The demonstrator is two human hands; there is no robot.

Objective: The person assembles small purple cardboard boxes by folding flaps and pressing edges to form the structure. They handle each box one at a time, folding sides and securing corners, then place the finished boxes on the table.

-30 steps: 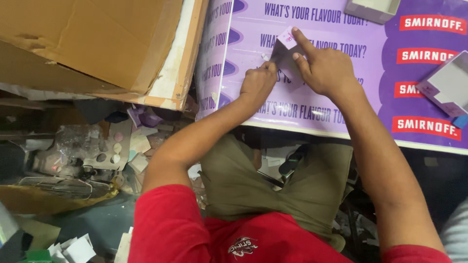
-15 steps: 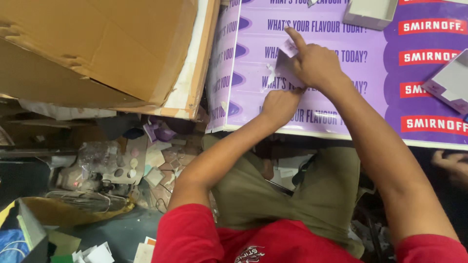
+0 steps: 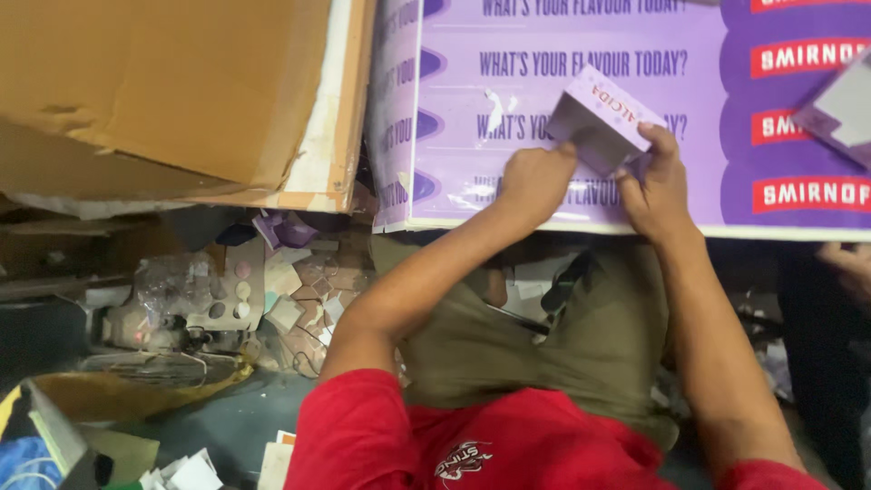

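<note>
A small purple and white cardboard box (image 3: 601,120) is held between both hands over a large purple printed board (image 3: 562,195). My left hand (image 3: 535,181) grips the box's lower left side, fingers curled. My right hand (image 3: 658,181) pinches its lower right corner, with the thumb on top. The box is tilted, its white underside facing me. A torn white patch (image 3: 494,109) shows on the board just left of the box.
A brown corrugated cardboard sheet (image 3: 163,91) lies at the upper left. Card scraps, plastic packaging (image 3: 181,290) and paper litter the floor at the lower left. Another folded purple box (image 3: 839,109) rests on the board's right edge. Someone else's hand (image 3: 848,268) shows at right.
Both hands have moved down toward the board's near edge, and the box has been lifted and turned. The view has shifted right.
</note>
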